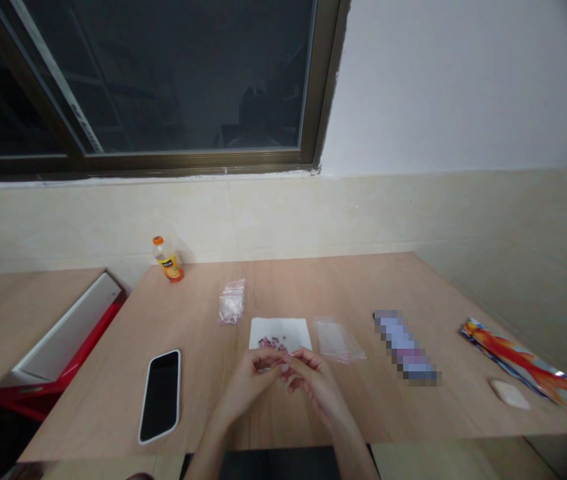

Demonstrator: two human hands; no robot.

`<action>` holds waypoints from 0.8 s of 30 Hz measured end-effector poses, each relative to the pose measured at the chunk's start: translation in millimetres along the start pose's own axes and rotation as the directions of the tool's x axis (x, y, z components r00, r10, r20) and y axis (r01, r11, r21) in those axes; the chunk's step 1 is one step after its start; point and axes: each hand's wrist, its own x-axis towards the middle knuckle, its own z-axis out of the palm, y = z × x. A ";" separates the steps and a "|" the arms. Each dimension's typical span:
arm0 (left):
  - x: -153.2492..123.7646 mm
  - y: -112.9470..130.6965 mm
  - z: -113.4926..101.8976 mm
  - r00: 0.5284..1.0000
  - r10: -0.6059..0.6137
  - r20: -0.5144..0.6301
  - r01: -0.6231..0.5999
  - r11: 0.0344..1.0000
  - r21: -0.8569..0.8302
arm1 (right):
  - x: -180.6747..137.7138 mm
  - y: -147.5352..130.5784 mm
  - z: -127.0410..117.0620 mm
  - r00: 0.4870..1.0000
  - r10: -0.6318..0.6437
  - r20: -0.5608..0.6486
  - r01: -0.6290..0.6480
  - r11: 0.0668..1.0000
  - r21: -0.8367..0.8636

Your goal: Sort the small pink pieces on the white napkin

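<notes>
My left hand and my right hand meet at the fingertips over the near edge of a white sheet of paper. Both are closed in a pinch; what lies between the fingers is too small to make out. Just beyond them, a scatter of small pink and dark beads or pieces lies on the paper. To the right of the sheet are flat clear plastic bags. Behind it on the left sits a stack of clear bags that seem to have small contents.
A phone lies at the left front of the wooden table. An orange drink bottle stands at the back left. On the right are a blurred-out item, a colourful wrapper and a white rounded object.
</notes>
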 end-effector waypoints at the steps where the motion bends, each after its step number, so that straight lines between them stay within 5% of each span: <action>1: 0.1 1.4 0.4 1.000 0.000 0.015 0.000 1.000 0.011 | -0.2 0.2 0.0 1.000 0.003 0.001 -0.003 1.000 0.001; 11: 2.9 7.7 0.8 0.999 0.000 0.051 -0.005 0.996 0.088 | -1.6 4.6 -3.2 0.996 -0.058 0.069 0.063 0.996 -0.070; 24: 6.5 -3.5 2.2 0.991 -0.050 0.123 0.061 0.994 -0.086 | 2.1 8.7 -11.4 0.993 -0.067 0.097 0.084 0.979 -0.187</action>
